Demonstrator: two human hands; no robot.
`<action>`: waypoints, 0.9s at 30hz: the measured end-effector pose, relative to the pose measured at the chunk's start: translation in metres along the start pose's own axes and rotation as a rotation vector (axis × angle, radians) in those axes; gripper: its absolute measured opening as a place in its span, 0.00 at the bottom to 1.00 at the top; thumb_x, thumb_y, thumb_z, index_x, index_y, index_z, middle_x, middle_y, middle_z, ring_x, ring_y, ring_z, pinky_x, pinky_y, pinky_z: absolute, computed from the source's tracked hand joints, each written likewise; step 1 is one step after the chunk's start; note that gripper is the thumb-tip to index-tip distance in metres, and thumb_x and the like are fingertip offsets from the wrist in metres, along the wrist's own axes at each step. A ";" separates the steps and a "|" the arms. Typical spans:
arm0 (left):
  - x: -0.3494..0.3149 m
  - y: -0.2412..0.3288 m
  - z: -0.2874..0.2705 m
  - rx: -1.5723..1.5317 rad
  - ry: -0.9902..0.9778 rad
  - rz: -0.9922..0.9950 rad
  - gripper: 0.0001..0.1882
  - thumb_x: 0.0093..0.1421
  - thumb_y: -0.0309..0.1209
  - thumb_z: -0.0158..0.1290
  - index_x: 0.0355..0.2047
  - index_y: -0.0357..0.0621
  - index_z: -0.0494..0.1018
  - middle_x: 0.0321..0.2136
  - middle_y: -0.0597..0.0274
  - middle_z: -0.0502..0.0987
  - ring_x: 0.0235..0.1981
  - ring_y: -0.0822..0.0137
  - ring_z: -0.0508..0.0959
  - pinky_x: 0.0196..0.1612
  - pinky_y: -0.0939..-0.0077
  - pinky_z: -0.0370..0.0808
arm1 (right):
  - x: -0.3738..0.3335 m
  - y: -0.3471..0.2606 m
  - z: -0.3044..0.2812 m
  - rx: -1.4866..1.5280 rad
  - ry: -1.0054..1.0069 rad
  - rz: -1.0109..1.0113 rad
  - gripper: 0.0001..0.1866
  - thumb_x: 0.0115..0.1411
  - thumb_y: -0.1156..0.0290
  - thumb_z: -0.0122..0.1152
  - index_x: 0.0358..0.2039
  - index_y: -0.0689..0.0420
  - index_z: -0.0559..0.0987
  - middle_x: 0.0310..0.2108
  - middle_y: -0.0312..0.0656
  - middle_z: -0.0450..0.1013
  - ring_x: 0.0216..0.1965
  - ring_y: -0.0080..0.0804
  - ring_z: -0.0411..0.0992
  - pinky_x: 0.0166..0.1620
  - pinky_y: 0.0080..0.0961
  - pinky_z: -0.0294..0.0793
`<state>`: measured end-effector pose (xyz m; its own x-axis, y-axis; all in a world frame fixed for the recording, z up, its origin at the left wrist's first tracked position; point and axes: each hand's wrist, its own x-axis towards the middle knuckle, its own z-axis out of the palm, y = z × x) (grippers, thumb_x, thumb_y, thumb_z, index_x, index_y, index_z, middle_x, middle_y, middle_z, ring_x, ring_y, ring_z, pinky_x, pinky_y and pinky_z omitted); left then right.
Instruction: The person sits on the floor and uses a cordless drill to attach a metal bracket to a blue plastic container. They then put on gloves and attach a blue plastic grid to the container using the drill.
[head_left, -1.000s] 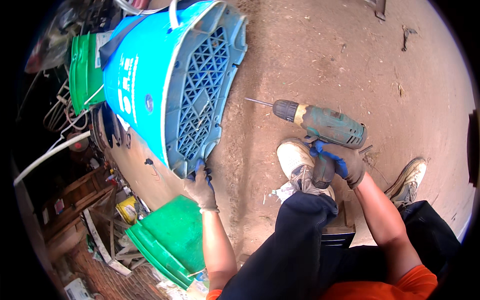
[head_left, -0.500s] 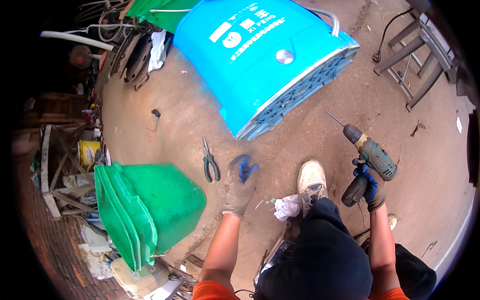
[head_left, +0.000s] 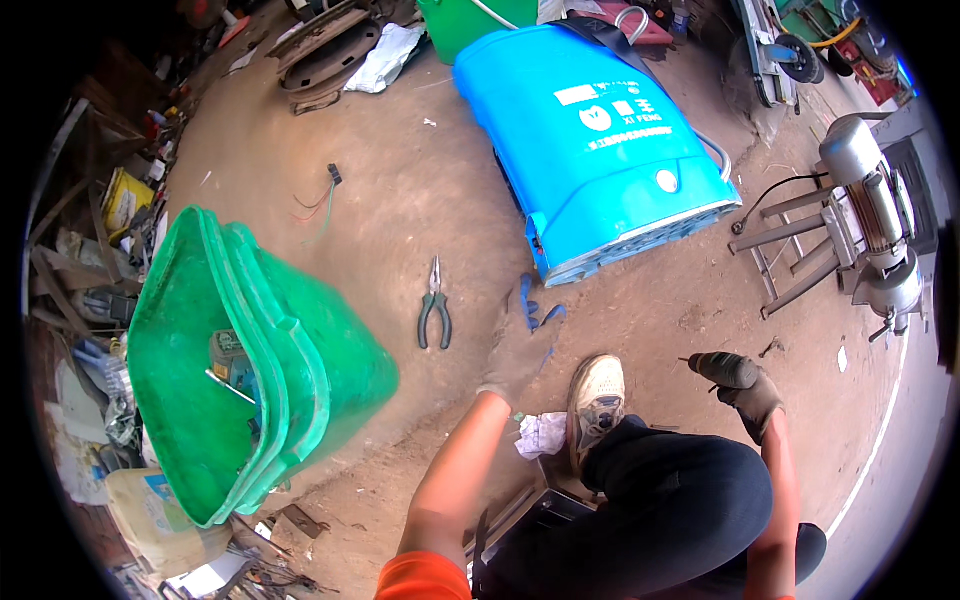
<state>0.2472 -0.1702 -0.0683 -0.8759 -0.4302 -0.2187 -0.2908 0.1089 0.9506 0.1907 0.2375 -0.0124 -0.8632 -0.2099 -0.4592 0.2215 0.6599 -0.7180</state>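
My right hand (head_left: 757, 400), in a grey and blue work glove, is closed around a dark cordless drill (head_left: 724, 369) held over the floor at the right; its grip is hidden by the hand. My left hand (head_left: 522, 335), gloved alike, reaches over the floor with its fingers apart and nothing in them. It is just short of the lower corner of a blue backpack sprayer tank (head_left: 610, 130), which lies on its side, ribbed base toward me. Long-nose pliers (head_left: 434, 310) with dark handles lie on the floor left of that hand.
At left, a green plastic tub (head_left: 310, 340) lies tipped, loose parts inside. A small wired connector (head_left: 334, 175) is on the floor. At right stands a metal frame with a motor (head_left: 865, 185). Scrap (head_left: 330, 60) lies at the back. Crumpled paper (head_left: 541, 434) is beside my shoe (head_left: 598, 395).
The view has swung, bringing the motor stand and tub interior into sight. My right hand has turned the drill, so its long side no longer shows. My left hand now reaches closer to the blue tank.
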 end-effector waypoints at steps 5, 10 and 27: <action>0.033 0.013 0.010 0.093 0.040 0.098 0.40 0.61 0.39 0.57 0.68 0.39 0.54 0.59 0.39 0.66 0.57 0.47 0.71 0.57 0.58 0.69 | 0.007 -0.003 0.017 -0.713 -0.205 0.192 0.22 0.45 0.60 0.72 0.43 0.47 0.83 0.39 0.42 0.82 0.44 0.43 0.79 0.47 0.36 0.78; 0.041 0.019 0.023 0.170 0.044 0.062 0.44 0.60 0.42 0.56 0.70 0.39 0.49 0.64 0.34 0.58 0.63 0.37 0.64 0.63 0.53 0.64 | 0.004 -0.040 0.032 -0.848 -0.182 0.251 0.20 0.45 0.60 0.70 0.41 0.47 0.83 0.39 0.43 0.82 0.44 0.42 0.79 0.46 0.38 0.78; -0.051 -0.058 -0.126 0.741 0.194 0.125 0.36 0.60 0.38 0.59 0.65 0.39 0.61 0.66 0.38 0.56 0.67 0.40 0.54 0.67 0.46 0.54 | 0.011 0.040 -0.013 -0.494 -0.116 0.130 0.20 0.46 0.68 0.68 0.43 0.53 0.82 0.36 0.46 0.81 0.40 0.41 0.80 0.45 0.34 0.78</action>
<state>0.3573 -0.2675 -0.0848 -0.8561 -0.5167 -0.0120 -0.4354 0.7084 0.5554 0.1840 0.2707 -0.0399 -0.7808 -0.1633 -0.6031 0.0591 0.9416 -0.3316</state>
